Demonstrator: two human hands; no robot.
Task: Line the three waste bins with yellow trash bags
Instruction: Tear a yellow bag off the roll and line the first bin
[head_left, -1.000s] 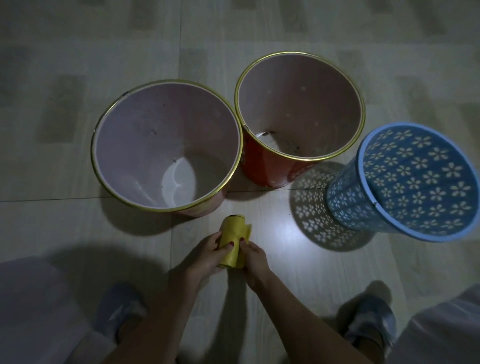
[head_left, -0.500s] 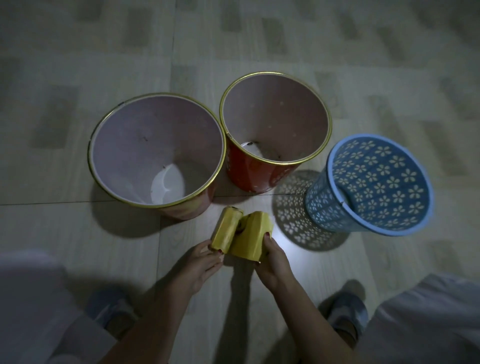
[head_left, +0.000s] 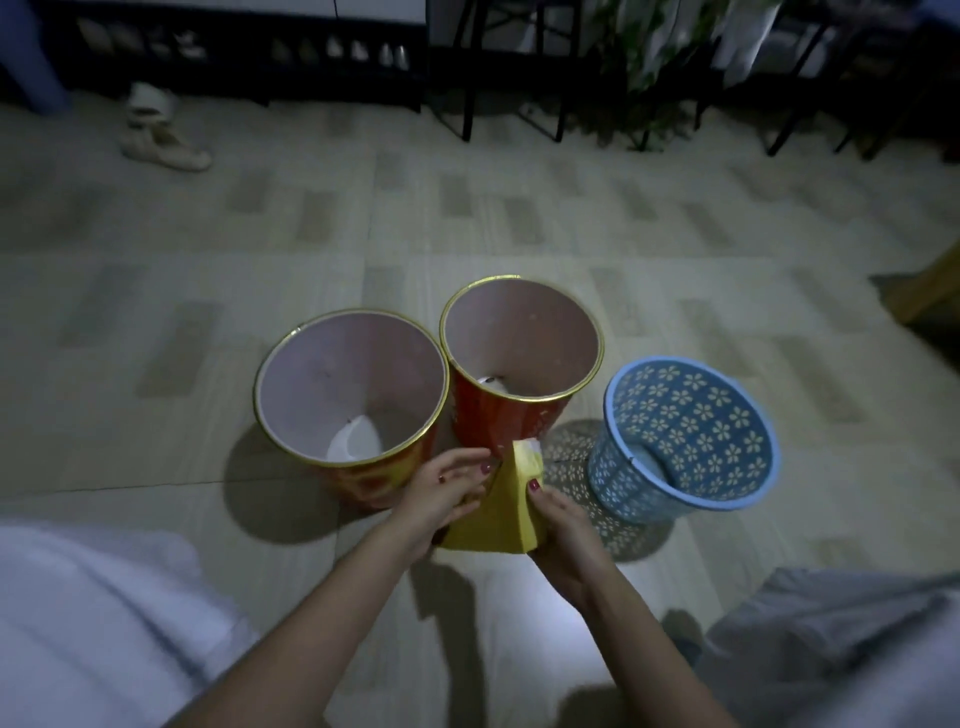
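1. Both hands hold the roll of yellow bags low over the floor, just in front of the 3 bins; a second ago it was a tight little roll, and now a flat yellow sheet is pulled out between the hands
2. The left hand has its fingers curled loosely against the left edge of the sheet; whether it truly pinches the plastic I cannot tell, because the sheet hides the fingertips
3. The right hand grips the right edge, thumb on the front face and fingers wrapped behind, so it clearly has hold of the bag
4. The view has also lifted since the earlier pictures, and now takes in a shoe, chair legs and a plant at the far side of the room
5. The left red bin, the middle red bin and the blue flowered bin stand side by side, the 2 red ones touching, and all 3 are bare inside
6. My reading: the first bag is being unrolled but not yet torn off or opened, so 0 of 3 bins are lined and the work is at its very start
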